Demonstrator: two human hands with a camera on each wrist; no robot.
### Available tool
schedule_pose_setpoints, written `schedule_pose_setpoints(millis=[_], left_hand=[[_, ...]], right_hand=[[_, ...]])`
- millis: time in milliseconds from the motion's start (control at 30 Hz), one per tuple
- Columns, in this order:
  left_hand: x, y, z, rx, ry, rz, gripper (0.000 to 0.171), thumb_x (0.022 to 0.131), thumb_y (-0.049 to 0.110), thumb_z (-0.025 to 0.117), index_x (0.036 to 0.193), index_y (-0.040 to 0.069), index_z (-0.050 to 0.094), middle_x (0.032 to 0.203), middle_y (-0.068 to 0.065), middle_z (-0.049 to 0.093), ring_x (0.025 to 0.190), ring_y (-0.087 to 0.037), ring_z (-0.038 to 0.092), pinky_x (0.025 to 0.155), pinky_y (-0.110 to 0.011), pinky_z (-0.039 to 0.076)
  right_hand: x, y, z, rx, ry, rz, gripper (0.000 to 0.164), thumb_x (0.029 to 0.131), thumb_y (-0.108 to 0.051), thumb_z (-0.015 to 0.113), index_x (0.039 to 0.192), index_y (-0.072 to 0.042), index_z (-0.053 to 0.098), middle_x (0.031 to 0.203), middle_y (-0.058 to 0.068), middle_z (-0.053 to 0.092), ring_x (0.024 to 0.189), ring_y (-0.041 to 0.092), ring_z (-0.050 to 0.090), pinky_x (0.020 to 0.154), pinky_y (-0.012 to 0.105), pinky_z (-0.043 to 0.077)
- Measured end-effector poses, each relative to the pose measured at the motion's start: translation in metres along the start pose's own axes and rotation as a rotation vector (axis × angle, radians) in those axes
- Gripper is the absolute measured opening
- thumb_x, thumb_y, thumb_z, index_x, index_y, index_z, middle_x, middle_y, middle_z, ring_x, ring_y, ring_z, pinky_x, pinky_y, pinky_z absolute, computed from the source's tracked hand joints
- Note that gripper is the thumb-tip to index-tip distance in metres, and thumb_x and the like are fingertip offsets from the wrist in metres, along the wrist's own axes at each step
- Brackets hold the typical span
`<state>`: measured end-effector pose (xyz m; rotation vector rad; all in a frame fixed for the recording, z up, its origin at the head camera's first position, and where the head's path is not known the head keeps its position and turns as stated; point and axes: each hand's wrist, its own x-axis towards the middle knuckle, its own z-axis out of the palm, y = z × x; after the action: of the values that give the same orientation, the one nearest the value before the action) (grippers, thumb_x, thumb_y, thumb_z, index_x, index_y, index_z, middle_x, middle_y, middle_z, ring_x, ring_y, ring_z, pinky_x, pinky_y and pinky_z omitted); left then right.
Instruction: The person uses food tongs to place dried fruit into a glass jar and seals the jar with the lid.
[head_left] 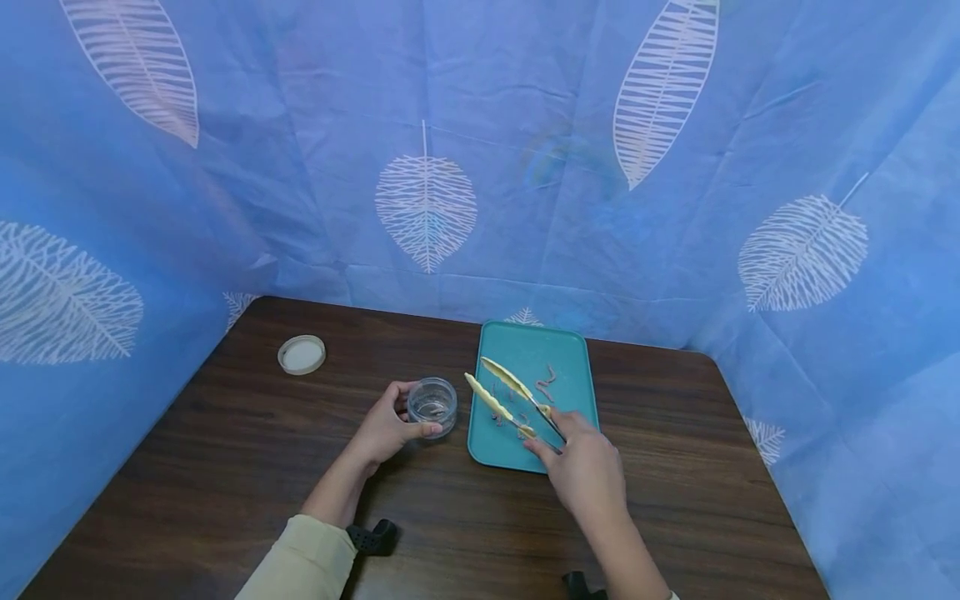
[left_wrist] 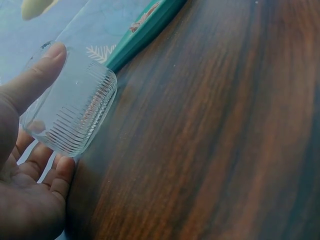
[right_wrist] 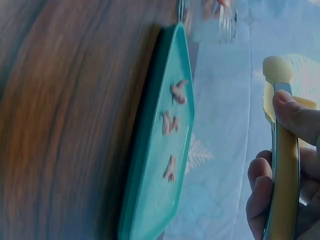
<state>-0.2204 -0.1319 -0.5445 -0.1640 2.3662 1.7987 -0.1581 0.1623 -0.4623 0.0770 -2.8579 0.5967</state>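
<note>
My left hand [head_left: 388,427] grips a small clear jar [head_left: 432,405], thumb on the near side and fingers round the far side; the left wrist view shows its ribbed wall [left_wrist: 82,112]. The jar's mouth faces up, without a lid. My right hand [head_left: 588,467] holds yellow-tipped tongs [head_left: 517,396], thumb along one metal arm [right_wrist: 281,150]. The tong tips are spread apart above the left part of a teal tray [head_left: 573,442], pointing toward the jar. Several pinkish worm-like pieces [head_left: 546,382] lie on the tray, also visible as small curled pieces [right_wrist: 170,122] in the right wrist view.
A round lid [head_left: 302,355] with a pale centre lies at the table's back left. The dark wooden table [head_left: 225,467] meets a blue cloth backdrop [head_left: 525,208] with white leaf prints at the back and sides.
</note>
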Motion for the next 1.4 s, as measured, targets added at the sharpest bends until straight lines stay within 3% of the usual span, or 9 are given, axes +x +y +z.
schedule_pose_setpoints(millis=[167, 400, 633, 933, 1167, 1400], left_hand=[[0.001, -0.001, -0.001, 0.001, -0.016, 0.006, 0.085, 0.085, 0.028, 0.097, 0.155, 0.014, 0.05, 0.151, -0.015, 0.06, 0.14, -0.034, 0.057, 0.122, -0.057, 0.045], [0.001, -0.001, -0.003, -0.008, -0.024, -0.002, 0.085, 0.086, 0.027, 0.096, 0.156, 0.013, 0.049, 0.151, -0.015, 0.059, 0.141, -0.034, 0.056, 0.124, -0.056, 0.044], [0.0, -0.001, -0.004, -0.003, -0.027, -0.002, 0.085, 0.087, 0.027, 0.095, 0.157, 0.014, 0.049, 0.152, -0.015, 0.058, 0.141, -0.033, 0.056, 0.123, -0.056, 0.044], [-0.001, 0.001, -0.005, 0.01, -0.038, -0.003, 0.087, 0.087, 0.03, 0.095, 0.157, 0.015, 0.048, 0.153, -0.016, 0.057, 0.142, -0.036, 0.055, 0.123, -0.057, 0.044], [0.0, 0.0, -0.005, 0.012, -0.042, -0.007, 0.087, 0.086, 0.032, 0.095, 0.158, 0.016, 0.047, 0.155, -0.016, 0.056, 0.143, -0.037, 0.055, 0.123, -0.057, 0.045], [0.0, 0.0, -0.006, 0.02, -0.04, -0.016, 0.089, 0.086, 0.034, 0.095, 0.159, 0.016, 0.046, 0.156, -0.016, 0.055, 0.144, -0.037, 0.054, 0.123, -0.057, 0.045]], right_hand=[[-0.002, 0.014, -0.006, 0.002, 0.031, 0.026, 0.072, 0.085, -0.039, 0.094, 0.143, -0.003, 0.07, 0.128, 0.013, 0.076, 0.081, 0.021, 0.077, 0.069, 0.045, 0.063], [-0.002, 0.027, -0.009, -0.005, 0.006, 0.097, 0.093, 0.084, -0.041, 0.095, 0.156, 0.001, 0.055, 0.137, 0.017, 0.064, 0.088, 0.025, 0.072, 0.061, 0.039, 0.056], [-0.006, 0.038, -0.012, 0.007, -0.018, 0.133, 0.102, 0.084, -0.04, 0.095, 0.162, 0.003, 0.045, 0.137, 0.019, 0.063, 0.1, 0.029, 0.072, 0.071, 0.042, 0.06], [-0.015, 0.057, -0.01, -0.025, -0.097, 0.152, 0.096, 0.083, -0.044, 0.096, 0.152, 0.009, 0.055, 0.119, 0.024, 0.068, 0.083, 0.024, 0.068, 0.067, 0.042, 0.056], [-0.021, 0.066, -0.006, -0.066, -0.175, 0.169, 0.096, 0.082, -0.045, 0.096, 0.152, 0.008, 0.056, 0.131, 0.028, 0.067, 0.087, 0.023, 0.066, 0.078, 0.049, 0.06], [-0.023, 0.072, -0.005, -0.098, -0.198, 0.172, 0.085, 0.082, -0.044, 0.096, 0.147, 0.001, 0.064, 0.129, 0.023, 0.072, 0.087, 0.023, 0.071, 0.082, 0.054, 0.062]])
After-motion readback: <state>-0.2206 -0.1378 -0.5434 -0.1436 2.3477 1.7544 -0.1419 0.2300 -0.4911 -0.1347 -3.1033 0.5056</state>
